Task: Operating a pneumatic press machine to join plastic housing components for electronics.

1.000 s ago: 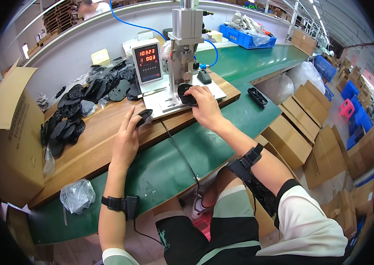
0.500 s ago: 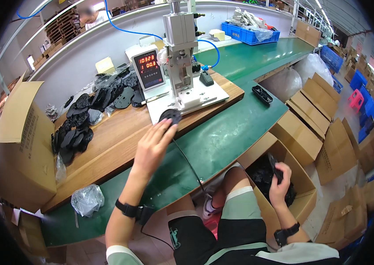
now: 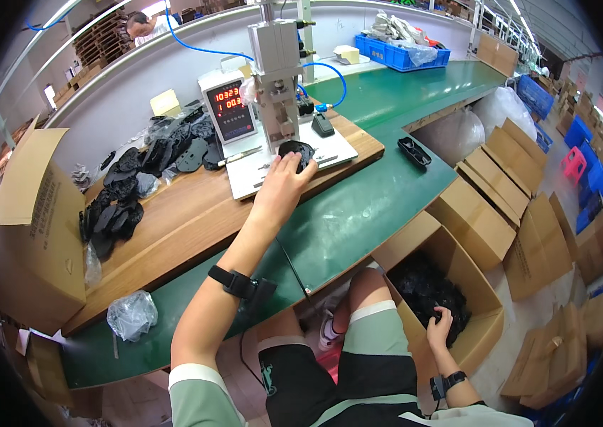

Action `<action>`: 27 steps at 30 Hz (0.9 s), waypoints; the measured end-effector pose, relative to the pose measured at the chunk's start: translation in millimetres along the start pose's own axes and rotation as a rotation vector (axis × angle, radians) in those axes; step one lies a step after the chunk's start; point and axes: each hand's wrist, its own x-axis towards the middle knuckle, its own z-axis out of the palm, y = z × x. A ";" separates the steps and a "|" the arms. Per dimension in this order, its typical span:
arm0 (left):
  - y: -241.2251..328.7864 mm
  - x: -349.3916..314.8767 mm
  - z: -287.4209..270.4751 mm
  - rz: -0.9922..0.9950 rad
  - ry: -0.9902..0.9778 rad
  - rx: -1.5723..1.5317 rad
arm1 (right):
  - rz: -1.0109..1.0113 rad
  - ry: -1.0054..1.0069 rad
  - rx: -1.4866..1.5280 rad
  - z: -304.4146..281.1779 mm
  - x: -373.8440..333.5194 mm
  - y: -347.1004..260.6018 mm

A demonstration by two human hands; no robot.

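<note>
My left hand (image 3: 289, 178) grips a flat, round black part (image 3: 297, 151) at its near edge. The part lies at the fixture on the white base plate (image 3: 246, 186), right below the head of a metal bench press (image 3: 278, 107). Low on the right, my right hand (image 3: 440, 327) is over the near side of an open cardboard box (image 3: 483, 331), fingers apart and slightly curled, with no part visible in them. Inside that box is a heap of black parts (image 3: 426, 285).
A pile of black parts (image 3: 120, 213) covers the wooden board's left side, beside a tall carton (image 3: 31, 235). Behind stands a display unit (image 3: 230, 107). A clear plastic bag (image 3: 132, 315) and a black tray (image 3: 414, 152) rest on the green bench. Flattened cartons (image 3: 547, 249) lean at right.
My left hand has brought the round black part from the plate's front edge in under the press. My right hand has dropped lower at the box, and its black part is no longer in it.
</note>
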 end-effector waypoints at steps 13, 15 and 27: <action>-3.4 11.1 -2.1 -0.032 0.086 -0.112 | 0.066 -0.162 -0.113 30.3 35.0 -3.2; -0.5 11.4 -1.5 -0.037 0.060 -0.101 | 0.105 -0.049 -0.353 40.8 33.8 -18.9; -5.5 4.2 -19.1 -0.203 0.079 -0.357 | -0.934 -0.034 0.308 0.3 133.2 -429.6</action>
